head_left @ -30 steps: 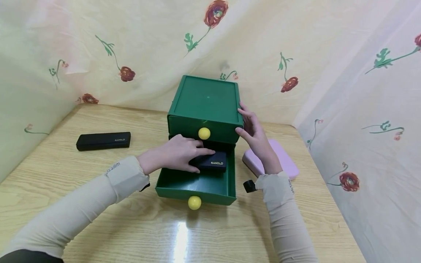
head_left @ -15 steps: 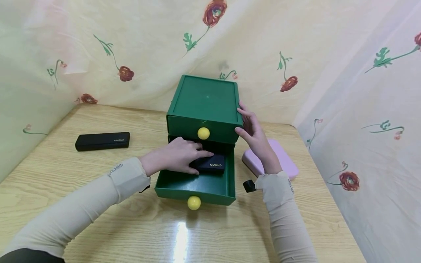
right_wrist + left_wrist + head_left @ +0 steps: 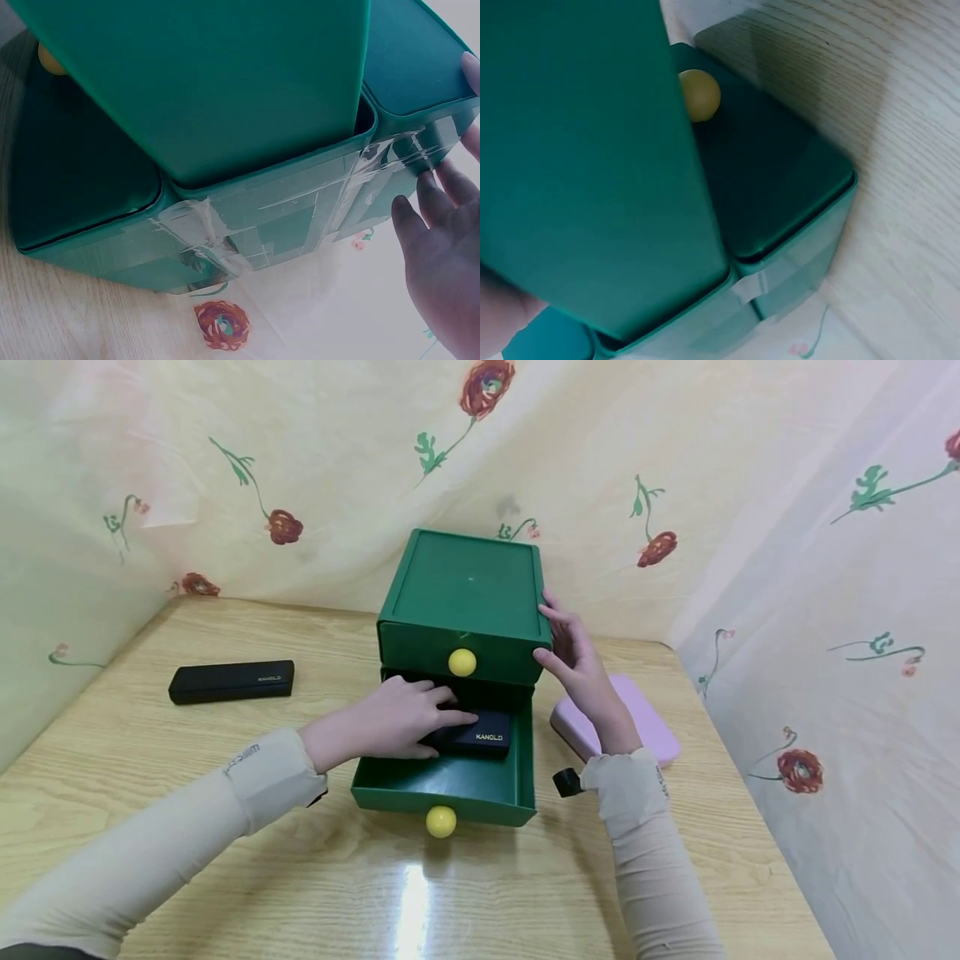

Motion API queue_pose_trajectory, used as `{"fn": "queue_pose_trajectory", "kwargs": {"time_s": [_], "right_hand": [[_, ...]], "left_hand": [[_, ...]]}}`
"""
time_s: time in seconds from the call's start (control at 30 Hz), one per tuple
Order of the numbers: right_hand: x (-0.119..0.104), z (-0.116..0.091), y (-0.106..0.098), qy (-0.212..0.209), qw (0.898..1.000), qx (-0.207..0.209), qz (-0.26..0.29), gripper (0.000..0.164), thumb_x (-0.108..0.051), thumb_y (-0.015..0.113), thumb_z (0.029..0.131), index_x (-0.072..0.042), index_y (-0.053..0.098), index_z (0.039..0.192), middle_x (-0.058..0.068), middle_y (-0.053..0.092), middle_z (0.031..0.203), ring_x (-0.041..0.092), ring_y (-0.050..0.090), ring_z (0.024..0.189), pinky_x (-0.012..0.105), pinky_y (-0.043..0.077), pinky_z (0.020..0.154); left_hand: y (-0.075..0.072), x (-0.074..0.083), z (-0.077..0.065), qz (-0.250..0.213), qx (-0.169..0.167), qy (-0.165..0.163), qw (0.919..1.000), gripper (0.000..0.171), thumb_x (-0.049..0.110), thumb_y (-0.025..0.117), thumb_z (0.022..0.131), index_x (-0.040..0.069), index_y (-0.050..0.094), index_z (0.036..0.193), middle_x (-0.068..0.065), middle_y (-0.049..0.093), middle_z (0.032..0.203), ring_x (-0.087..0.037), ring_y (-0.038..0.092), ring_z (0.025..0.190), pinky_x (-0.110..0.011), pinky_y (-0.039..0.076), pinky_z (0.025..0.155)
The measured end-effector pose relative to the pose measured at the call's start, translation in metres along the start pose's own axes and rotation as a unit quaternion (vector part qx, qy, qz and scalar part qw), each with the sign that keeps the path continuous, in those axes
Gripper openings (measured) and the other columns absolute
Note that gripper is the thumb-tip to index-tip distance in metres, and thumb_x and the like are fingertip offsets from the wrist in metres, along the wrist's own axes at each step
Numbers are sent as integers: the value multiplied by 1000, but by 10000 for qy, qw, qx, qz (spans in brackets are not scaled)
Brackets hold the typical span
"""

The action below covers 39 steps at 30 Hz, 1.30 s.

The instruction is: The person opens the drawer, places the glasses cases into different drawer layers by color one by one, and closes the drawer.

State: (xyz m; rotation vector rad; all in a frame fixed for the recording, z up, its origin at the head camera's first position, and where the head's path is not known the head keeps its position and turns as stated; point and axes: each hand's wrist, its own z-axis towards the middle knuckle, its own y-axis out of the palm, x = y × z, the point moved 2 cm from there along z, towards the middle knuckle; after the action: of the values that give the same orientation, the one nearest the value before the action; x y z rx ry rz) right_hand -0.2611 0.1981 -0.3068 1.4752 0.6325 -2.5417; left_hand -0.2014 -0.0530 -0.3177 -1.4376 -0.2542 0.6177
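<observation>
Green plastic three-drawer cabinet [image 3: 468, 583] is standing on the worktop [image 3: 285, 835], its middle drawer [image 3: 487, 810] jutting out. Dark navy KANOLD case [image 3: 486, 732] is lying in that drawer, near the cabinet's right side. Left hand [image 3: 401, 718] is resting loosely over the case, index finger stretching across the top, thumb near the front edge; not clenching. Right hand [image 3: 581, 668] is pressing the cabinet's upper right side, fingers fairly straight, wrapping round nothing. Doing this well is probably depending on steady right-hand bracing, level case, knuckles passing low under the cabinet's upper yellow knob [image 3: 462, 662]. Black KANOLD case [image 3: 232, 682] is sitting left of the cabinet, lilac case [image 3: 651, 722] right.
</observation>
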Motion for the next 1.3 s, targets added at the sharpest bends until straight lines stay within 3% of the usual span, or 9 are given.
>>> {"fn": "queue_pose_trajectory", "kwargs": {"time_s": [0.3,0.7,0.97,1.3], "right_hand": [[0,0,0,-14,10000,-30,27,51,-1,49,98,-11,34,146,-3,12,165,17,13,152,50,13,122],[-1,0,1,-29,10000,-43,-8,52,-1,49,98,-9,32,147,-6,13,164,16,13,152,50,13,122],[-2,0,1,-61,10000,-52,0,53,0,49,98,-10,32,147,-6,13,164,15,13,152,50,13,123],[-1,0,1,-68,10000,-37,51,52,0,49,98,-10,32,146,-5,13,164,15,13,152,50,13,122]], "left_hand": [[-1,2,-11,230,340,85,9991,55,36,78,81,29,60,132,-7,67,114,-23,66,89,-25,47,49],[8,0,-3,502,550,-287,9968,49,40,71,87,26,60,133,-7,68,116,-23,66,91,-27,47,50],[10,0,1,646,845,-448,9933,47,39,72,86,23,63,129,-6,70,107,-22,66,83,-28,45,49],[10,2,3,713,943,-622,9910,45,39,73,85,20,65,125,-6,71,101,-22,66,79,-29,44,46]]}}
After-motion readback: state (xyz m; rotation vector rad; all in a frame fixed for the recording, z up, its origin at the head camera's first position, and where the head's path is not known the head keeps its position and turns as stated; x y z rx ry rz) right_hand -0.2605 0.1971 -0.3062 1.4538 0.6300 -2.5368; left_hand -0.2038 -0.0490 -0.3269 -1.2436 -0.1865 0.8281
